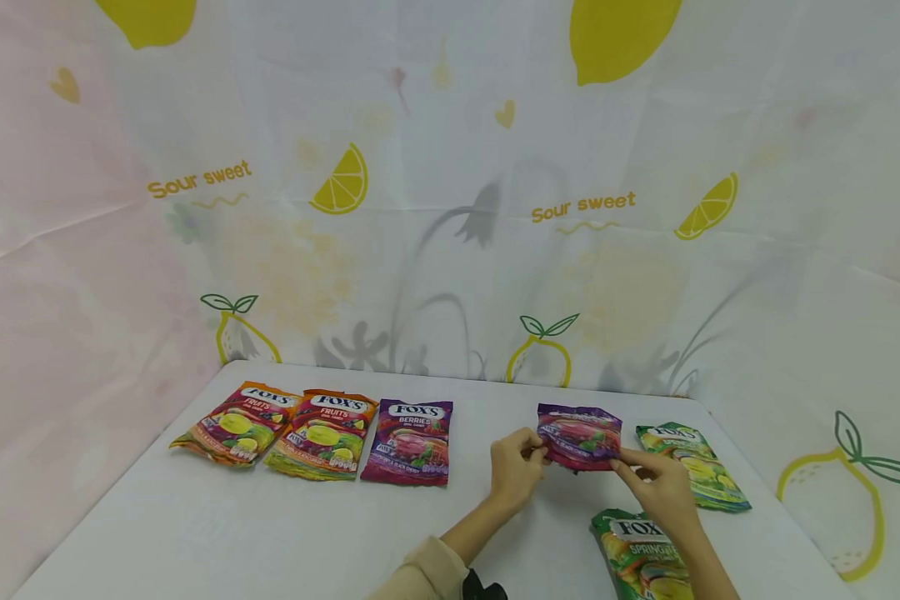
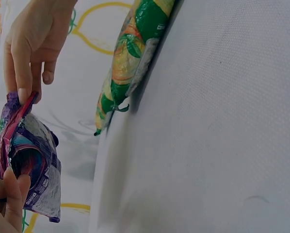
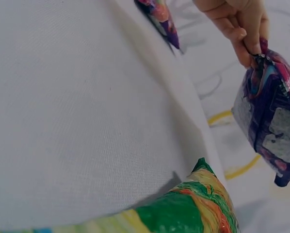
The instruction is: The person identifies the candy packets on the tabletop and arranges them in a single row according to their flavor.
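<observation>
A purple bag of Fox's berries candy (image 1: 579, 433) is held up off the table between both hands. My left hand (image 1: 516, 473) pinches its lower left corner, while my right hand (image 1: 662, 492) pinches the lower right corner between thumb and finger. The left wrist view shows the bag (image 2: 31, 162) from behind, its back facing the camera and its bottom edge creased. Below my right forearm lies a green Fox's Spring Tea candy bag (image 1: 633, 550), partly covered by that arm. Another green Fox's bag (image 1: 693, 467) lies behind the right hand.
On the left of the white table (image 1: 270, 533) lie two orange Fox's fruits bags, one at the far left (image 1: 236, 423) and one beside it (image 1: 322, 433). A second purple berries bag (image 1: 410, 443) lies to their right. A lemon-printed cloth (image 1: 435, 250) hangs behind the table.
</observation>
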`<state>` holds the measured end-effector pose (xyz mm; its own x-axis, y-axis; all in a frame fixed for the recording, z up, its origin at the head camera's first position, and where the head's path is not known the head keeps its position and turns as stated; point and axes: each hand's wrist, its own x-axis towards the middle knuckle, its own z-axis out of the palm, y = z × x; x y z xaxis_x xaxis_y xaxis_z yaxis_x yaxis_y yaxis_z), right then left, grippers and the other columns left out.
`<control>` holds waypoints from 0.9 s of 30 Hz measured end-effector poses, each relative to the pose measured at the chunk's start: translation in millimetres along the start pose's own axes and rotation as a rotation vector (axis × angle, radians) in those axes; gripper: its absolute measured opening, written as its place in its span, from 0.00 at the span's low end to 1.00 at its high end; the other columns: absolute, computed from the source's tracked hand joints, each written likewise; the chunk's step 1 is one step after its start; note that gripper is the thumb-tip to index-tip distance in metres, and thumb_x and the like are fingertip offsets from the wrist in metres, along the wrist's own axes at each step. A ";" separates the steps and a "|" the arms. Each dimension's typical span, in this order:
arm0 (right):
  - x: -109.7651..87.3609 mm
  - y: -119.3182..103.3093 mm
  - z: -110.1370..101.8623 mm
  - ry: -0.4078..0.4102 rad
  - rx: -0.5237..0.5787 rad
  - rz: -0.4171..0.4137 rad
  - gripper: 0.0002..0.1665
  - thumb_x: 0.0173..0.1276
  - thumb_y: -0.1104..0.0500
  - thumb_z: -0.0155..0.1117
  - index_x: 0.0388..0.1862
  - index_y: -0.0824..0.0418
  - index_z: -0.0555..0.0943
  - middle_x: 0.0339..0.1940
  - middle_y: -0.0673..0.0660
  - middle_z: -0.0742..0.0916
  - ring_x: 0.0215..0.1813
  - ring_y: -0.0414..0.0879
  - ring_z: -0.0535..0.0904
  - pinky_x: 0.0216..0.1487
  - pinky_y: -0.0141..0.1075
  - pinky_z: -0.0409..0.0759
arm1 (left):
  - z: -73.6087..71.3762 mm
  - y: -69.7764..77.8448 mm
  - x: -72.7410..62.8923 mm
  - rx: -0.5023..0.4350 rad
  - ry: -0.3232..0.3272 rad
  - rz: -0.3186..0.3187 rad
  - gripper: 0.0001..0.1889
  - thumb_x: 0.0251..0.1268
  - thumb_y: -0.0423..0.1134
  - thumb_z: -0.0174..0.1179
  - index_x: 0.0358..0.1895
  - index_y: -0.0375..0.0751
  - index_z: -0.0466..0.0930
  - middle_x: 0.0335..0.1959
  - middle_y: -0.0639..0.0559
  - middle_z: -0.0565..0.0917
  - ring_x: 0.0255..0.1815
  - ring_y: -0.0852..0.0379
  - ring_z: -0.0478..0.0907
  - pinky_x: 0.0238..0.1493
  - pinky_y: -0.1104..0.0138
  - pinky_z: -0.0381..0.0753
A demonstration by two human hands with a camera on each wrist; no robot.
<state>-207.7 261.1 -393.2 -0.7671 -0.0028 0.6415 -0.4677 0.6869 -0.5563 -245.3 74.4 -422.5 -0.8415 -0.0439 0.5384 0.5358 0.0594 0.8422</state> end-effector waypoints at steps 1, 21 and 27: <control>0.6 -0.3 0.9 -0.003 0.000 0.000 0.09 0.50 0.73 0.70 0.33 0.73 0.85 0.27 0.65 0.87 0.26 0.29 0.76 0.24 0.22 0.73 | -0.7 -0.1 0.4 0.003 0.002 -0.005 0.07 0.49 0.14 0.59 0.23 0.27 0.76 0.23 0.37 0.84 0.18 0.46 0.82 0.15 0.79 0.73; 11.5 -0.1 26.0 -0.061 0.033 0.021 0.09 0.53 0.72 0.68 0.35 0.72 0.85 0.30 0.63 0.88 0.28 0.33 0.78 0.26 0.30 0.77 | -20.5 -9.7 4.8 0.019 0.048 -0.046 0.06 0.51 0.15 0.59 0.24 0.27 0.76 0.23 0.37 0.83 0.20 0.45 0.82 0.16 0.78 0.73; 15.9 1.5 36.9 -0.040 0.046 -0.082 0.08 0.50 0.74 0.69 0.32 0.73 0.85 0.27 0.63 0.87 0.28 0.35 0.80 0.26 0.26 0.76 | -28.8 -13.2 5.3 0.050 0.058 -0.055 0.06 0.51 0.16 0.58 0.25 0.27 0.77 0.25 0.37 0.85 0.21 0.48 0.82 0.16 0.78 0.74</control>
<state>-236.8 235.2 -403.3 -0.7416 -0.0873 0.6652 -0.5490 0.6488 -0.5269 -254.9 44.6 -429.9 -0.8634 -0.1056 0.4933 0.4836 0.1051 0.8690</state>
